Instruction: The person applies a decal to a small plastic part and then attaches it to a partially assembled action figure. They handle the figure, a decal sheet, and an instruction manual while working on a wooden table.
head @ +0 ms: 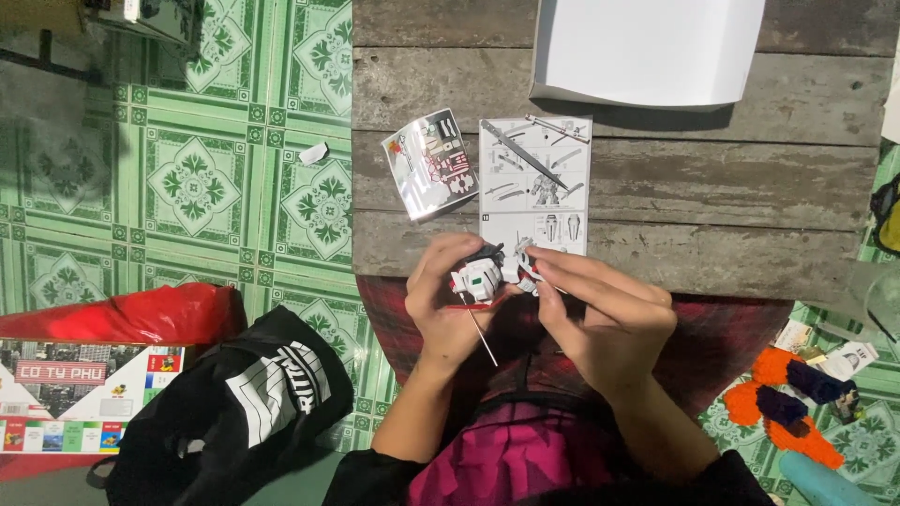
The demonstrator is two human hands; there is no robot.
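Observation:
My left hand (441,300) grips a small white model robot figure (483,276) with green and red details, held just over the near edge of the wooden table (712,187). A thin pale rod (481,335) sticks down from the figure across my palm. My right hand (600,314) pinches the figure's right side with thumb and forefinger. Just beyond my hands lies a folded instruction sheet (535,183) with part drawings. To its left a curled sticker sheet (429,164) rests on the table.
A white box lid (652,47) lies at the table's far edge. On the green patterned tile floor are a black bag (234,403), a red bag (131,314), a printed box (75,394) at left, and an orange and purple knitted toy (783,408) at right.

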